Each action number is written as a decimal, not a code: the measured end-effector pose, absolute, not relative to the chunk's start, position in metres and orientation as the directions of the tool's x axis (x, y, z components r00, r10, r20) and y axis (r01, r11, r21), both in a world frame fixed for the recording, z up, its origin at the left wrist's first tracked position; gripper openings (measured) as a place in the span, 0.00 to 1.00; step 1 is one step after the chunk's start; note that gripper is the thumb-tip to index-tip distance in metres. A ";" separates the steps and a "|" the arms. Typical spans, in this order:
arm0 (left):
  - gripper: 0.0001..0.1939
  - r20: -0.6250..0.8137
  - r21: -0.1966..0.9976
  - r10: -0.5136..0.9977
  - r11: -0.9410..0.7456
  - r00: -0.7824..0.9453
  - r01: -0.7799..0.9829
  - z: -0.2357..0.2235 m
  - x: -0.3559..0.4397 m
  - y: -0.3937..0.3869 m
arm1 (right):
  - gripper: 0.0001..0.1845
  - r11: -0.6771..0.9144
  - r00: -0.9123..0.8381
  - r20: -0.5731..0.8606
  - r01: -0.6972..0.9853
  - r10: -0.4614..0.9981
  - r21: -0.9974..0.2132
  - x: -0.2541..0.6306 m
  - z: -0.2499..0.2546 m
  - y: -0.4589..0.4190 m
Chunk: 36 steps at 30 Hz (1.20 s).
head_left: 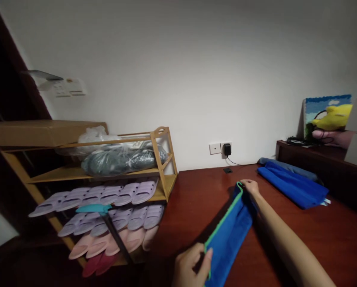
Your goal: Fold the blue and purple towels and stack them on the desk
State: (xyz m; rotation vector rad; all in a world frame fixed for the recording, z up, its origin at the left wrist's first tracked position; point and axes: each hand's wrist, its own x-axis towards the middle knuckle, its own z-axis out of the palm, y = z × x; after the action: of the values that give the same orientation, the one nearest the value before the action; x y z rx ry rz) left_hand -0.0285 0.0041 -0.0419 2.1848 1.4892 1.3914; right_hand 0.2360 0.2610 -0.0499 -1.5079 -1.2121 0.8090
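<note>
A blue cloth with a green edge lies folded in a long strip on the dark red table. My left hand pinches its near end at the bottom of the view. My right hand grips the far end, with my forearm stretched along the cloth's right side.
A second folded blue cloth lies at the table's back right. A wooden rack of several slippers stands to the left. A wall socket with a black charger is behind. Another person's hand holds a yellow toy on the right shelf.
</note>
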 end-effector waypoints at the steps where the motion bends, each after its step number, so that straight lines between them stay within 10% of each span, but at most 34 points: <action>1: 0.17 0.513 0.665 0.858 -0.408 0.015 0.625 -0.040 -0.038 0.008 | 0.17 0.001 0.251 0.089 0.331 0.964 -0.944 0.226 -0.054 0.265; 4: 0.18 0.355 0.700 0.930 -0.194 -0.100 0.688 -0.039 -0.075 0.020 | 0.22 0.036 0.149 0.116 0.454 0.982 -0.890 0.201 -0.061 0.269; 12: 0.23 0.525 -0.059 0.803 -0.296 0.282 0.953 -0.041 -0.110 0.033 | 0.34 0.194 -0.093 0.198 0.785 0.976 -0.588 0.159 -0.073 0.224; 16: 0.29 0.276 -0.093 0.785 -0.553 0.555 0.828 -0.037 -0.091 0.037 | 0.41 0.146 -0.124 0.099 0.954 0.987 -0.260 0.142 -0.085 0.200; 24: 0.31 0.458 -0.322 0.664 -0.496 0.591 0.806 -0.085 -0.078 -0.001 | 0.44 0.428 -0.433 0.039 0.868 0.900 -0.251 0.142 -0.072 0.201; 29: 0.15 0.456 -0.182 0.733 -0.477 0.504 0.860 -0.056 -0.041 0.003 | 0.39 0.655 -0.644 0.125 0.728 0.754 -0.202 0.127 -0.056 0.192; 36: 0.25 0.316 0.077 0.904 -0.327 0.288 0.942 -0.020 -0.023 0.134 | 0.30 0.460 -0.434 0.169 0.872 0.885 -0.167 0.101 -0.061 0.163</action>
State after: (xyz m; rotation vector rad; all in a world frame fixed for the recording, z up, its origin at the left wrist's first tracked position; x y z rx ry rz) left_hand -0.0235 0.1336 -0.0205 2.6178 1.8869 0.5009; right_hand 0.1009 0.1635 -0.0606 -1.5193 -2.4780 0.0795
